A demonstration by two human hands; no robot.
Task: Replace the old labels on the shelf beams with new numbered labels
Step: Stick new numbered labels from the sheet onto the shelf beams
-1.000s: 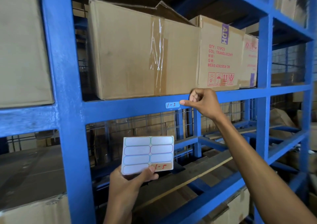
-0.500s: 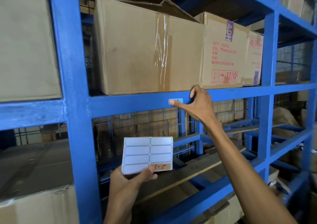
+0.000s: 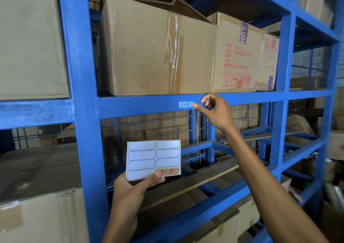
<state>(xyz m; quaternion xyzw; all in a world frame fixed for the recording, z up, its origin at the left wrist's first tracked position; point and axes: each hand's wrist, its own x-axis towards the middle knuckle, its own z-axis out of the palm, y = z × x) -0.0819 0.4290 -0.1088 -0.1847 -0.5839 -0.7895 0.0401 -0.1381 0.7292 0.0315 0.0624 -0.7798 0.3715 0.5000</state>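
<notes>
A small light-blue label reading "1-3" (image 3: 186, 104) is stuck on the front of the blue shelf beam (image 3: 139, 106). My right hand (image 3: 214, 111) reaches up to the beam. One extended fingertip touches the label's right end, and the other fingers are loosely curled above it. Lower down, my left hand (image 3: 130, 192) grips a sheet of blank white labels (image 3: 153, 159) by its bottom edge, thumb on the front. A tan label marked "1-5" (image 3: 168, 171) sits at the sheet's lower right corner.
Large cardboard boxes (image 3: 158, 51) stand on the shelf just above the beam, one printed "ADH" (image 3: 240, 56). A thick blue upright (image 3: 81, 112) rises left of my hands. Wire mesh and wooden boards lie behind the lower bay, with more boxes at lower left (image 3: 41, 218).
Half a second ago my right hand's fingers lay over the label. The hand has drawn back to the right, uncovering "1-3". The left hand keeps the sheet in place.
</notes>
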